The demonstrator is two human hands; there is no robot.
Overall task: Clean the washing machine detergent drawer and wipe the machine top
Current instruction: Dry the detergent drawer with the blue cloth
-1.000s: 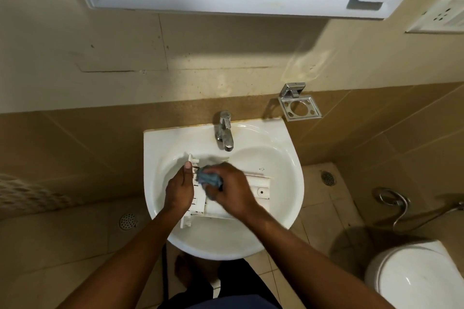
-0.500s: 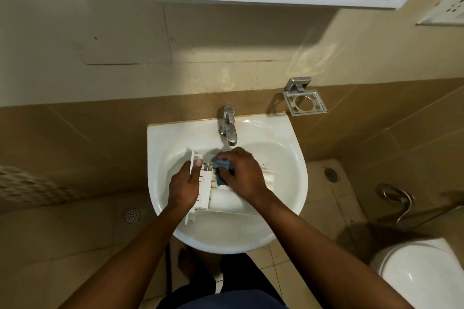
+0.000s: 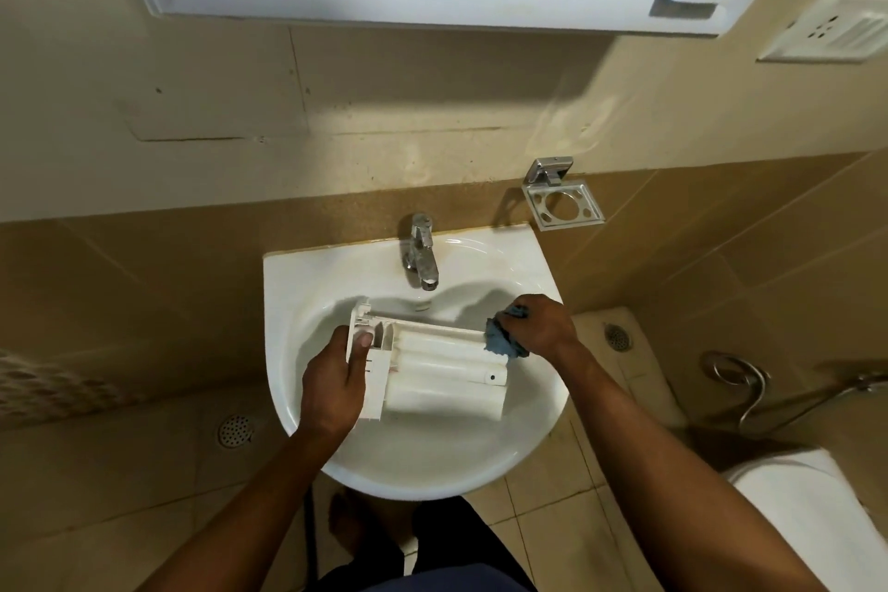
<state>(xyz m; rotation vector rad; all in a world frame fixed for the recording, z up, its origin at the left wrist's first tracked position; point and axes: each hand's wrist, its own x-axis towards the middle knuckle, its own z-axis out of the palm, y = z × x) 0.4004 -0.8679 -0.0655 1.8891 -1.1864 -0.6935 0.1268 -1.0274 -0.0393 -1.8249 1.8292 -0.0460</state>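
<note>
White basin (image 3: pixel 432 461) sits under my fingers (image 3: pixel 528 309). Chrome tap (image 3: pixel 423 255) just beyond them, spout toward me. Chrome ring holder (image 3: pixel 563 204) on wall, beyond and right. Mirror cabinet (image 3: pixel 432 0) far above. Toilet (image 3: pixel 817 519) right, nearer me. Floor drain (image 3: pixel 234 430) left.

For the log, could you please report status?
Left hand grips detergent drawer in sink. Right hand holds blue cloth at drawer's right end. Tap clear of drawer.

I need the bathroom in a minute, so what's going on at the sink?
A person is cleaning a white detergent drawer in the sink. The left hand grips the drawer's front end, thumb on top. The right hand holds a blue cloth against the drawer's other end. No water shows at the tap.
</note>
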